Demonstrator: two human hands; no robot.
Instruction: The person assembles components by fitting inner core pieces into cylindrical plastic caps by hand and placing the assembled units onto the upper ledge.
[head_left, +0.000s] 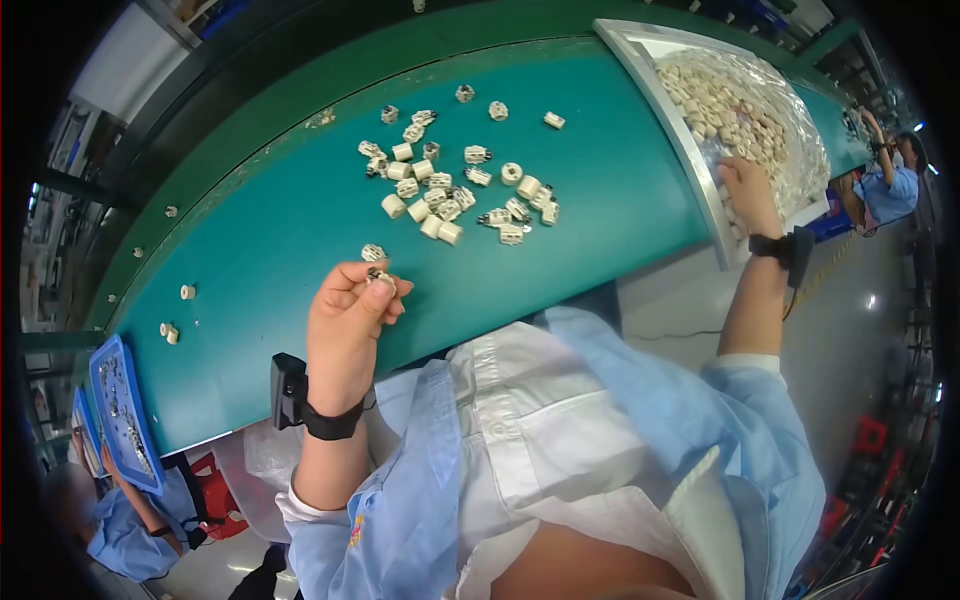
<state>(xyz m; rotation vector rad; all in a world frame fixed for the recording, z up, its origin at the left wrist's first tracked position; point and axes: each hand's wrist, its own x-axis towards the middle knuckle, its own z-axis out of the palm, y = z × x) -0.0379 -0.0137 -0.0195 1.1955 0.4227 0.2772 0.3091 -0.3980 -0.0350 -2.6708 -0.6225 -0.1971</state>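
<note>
My left hand (350, 305) is above the front edge of the green table, thumb and fingertips pinching a small off-white connector piece with dark metal ends (378, 276). Just beyond those fingers lies a similar off-white piece (373, 252). My right hand (750, 195) reaches over the metal-rimmed tray (690, 150) at the right, against a clear plastic bag (800, 125) full of cream-coloured round caps (735, 115). Its fingers are curled, and whatever is between them cannot be made out.
Several loose cream cylinders (450, 233) and connector pieces (477, 154) are scattered mid-table (620, 180). A few cylinders (188, 292) lie at the left, near a blue tray (125, 410) of small metal parts. Co-workers (130, 530) sit at the far left and far right.
</note>
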